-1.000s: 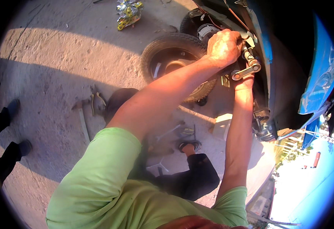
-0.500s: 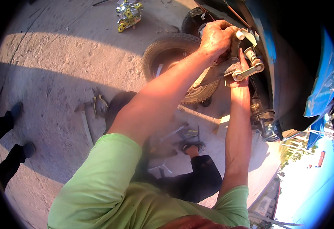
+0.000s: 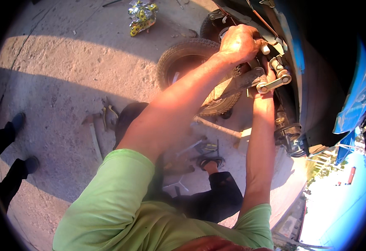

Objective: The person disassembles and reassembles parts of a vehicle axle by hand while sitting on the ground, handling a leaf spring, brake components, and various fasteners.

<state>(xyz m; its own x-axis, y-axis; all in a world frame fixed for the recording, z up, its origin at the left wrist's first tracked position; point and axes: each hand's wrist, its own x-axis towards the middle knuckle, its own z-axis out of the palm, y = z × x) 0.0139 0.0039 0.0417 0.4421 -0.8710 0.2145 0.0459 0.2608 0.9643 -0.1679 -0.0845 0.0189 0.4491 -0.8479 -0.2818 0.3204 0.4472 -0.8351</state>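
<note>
My left hand (image 3: 240, 44) is closed in a fist beside the vehicle's underside, its grip hidden from view. A pale, round-ended cylinder (image 3: 265, 49) sticks out by its thumb side. Just below, my right hand (image 3: 270, 77) reaches up behind a metal link (image 3: 275, 84) with round bolted ends. That link covers most of its fingers, so its grip is unclear. A rusty metal bar (image 3: 250, 78) runs from the link toward the wheel. Behind my left forearm lies a wheel with a treaded tyre (image 3: 168, 62).
Blue vehicle bodywork (image 3: 295, 50) borders my hands on the right. On the concrete lie a hammer (image 3: 94, 131), pliers (image 3: 111, 113) and a shiny yellow-patterned bag (image 3: 142, 19). Another person's shoes (image 3: 31, 164) stand at far left. A second tyre (image 3: 207, 29) sits farther back.
My left hand has turned slightly and its knuckles sit more upright. The pale flat piece beside it no longer shows there. The link and my right hand have shifted a little.
</note>
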